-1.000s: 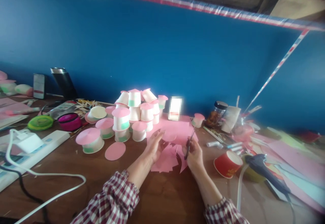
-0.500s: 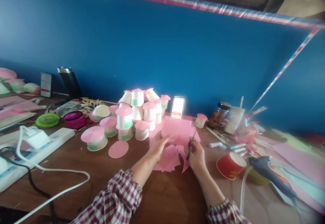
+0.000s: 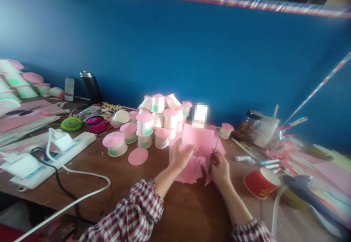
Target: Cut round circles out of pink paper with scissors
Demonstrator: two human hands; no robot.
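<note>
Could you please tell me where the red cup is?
In the head view, the red cup is on the right side, between the right hand and the dark tool.

No lettering legible from my end.
On the red cup (image 3: 261,183) I can see gold print (image 3: 265,191) low on the side, but it is too blurred for me to read. The bright screen (image 3: 201,114) by the wall reaches me only as coarse squares, and the marks on the phone (image 3: 69,89) at left are too small. I catch some red on the clear pack (image 3: 90,112) but cannot make out words, and the green patches (image 3: 148,131) on the white cups give me no readable characters.
</note>
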